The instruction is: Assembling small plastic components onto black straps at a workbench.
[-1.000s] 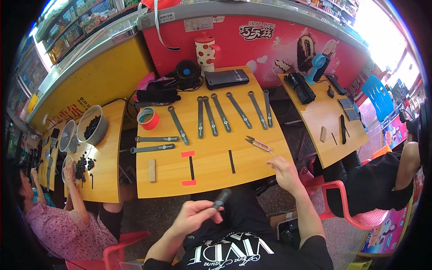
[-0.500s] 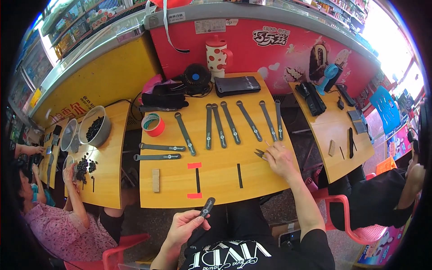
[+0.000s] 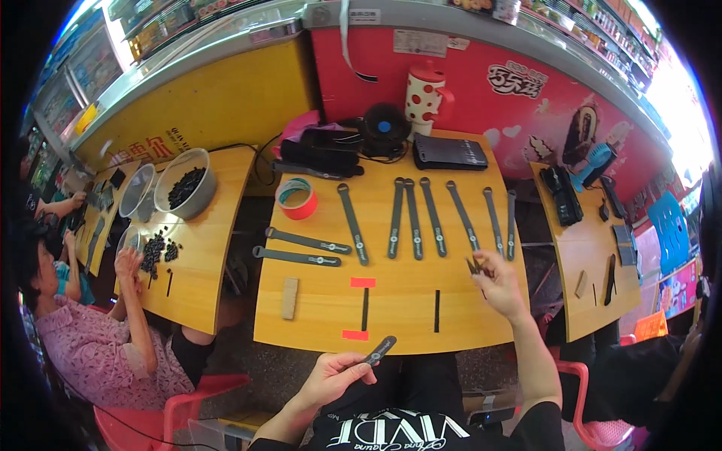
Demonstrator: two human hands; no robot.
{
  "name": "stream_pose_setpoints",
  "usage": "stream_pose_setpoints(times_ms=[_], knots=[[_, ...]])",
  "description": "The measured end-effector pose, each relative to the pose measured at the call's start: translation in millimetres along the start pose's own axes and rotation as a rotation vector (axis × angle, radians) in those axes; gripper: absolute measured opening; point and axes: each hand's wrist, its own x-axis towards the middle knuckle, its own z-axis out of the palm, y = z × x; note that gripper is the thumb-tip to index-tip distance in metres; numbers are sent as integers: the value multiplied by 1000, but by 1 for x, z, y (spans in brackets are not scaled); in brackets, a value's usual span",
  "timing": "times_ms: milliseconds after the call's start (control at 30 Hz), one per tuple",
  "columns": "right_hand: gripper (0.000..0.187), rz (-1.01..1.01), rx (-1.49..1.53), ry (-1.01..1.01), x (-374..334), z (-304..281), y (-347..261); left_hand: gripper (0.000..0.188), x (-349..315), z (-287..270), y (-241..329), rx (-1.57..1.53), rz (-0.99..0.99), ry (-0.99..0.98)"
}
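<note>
Between the thumb and fingers of my left hand (image 3: 336,378) is a dark grey strap (image 3: 382,350), held over the table's near edge with its printed end pointing up and right. My right hand (image 3: 499,287) is closed on small dark pointed snips (image 3: 474,267), raised near the table's right side. Just beyond it, several like straps lie spread out, among them one strap (image 3: 462,214) close to the fingers. Two more, including a sideways strap (image 3: 297,257), rest at the left. Red tape (image 3: 362,283) crosses the top of a thin black strip (image 3: 366,309); another black strip (image 3: 437,310) lies to its right.
A tan block (image 3: 289,298) and a tape roll (image 3: 310,203) sit on the left of the table (image 3: 398,344). Farther back are a black fan (image 3: 384,128), a dark pouch (image 3: 451,152) and a spotted cup (image 3: 423,101). A co-worker (image 3: 90,331) sits at the left table.
My right hand has lifted off the tabletop with the snips. The strap in my left hand has tilted lower toward the right. The whole view has shifted, moving the table rightward in the picture.
</note>
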Motion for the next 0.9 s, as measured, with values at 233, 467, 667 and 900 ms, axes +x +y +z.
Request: stream_pose_setpoints(times_ms=[233,467,667,900], knots=[[45,82,455,-65,141,112,-82,17,-18,-9,-4,-32,45,60],[43,148,29,232,256,203,-36,17,-44,-21,2,-27,58,129],[43,117,-239,243,257,224,-40,18,-57,-38,-10,-93,30,204],[39,46,-543,223,260,232,-57,17,-58,-34,-10,-126,86,153]])
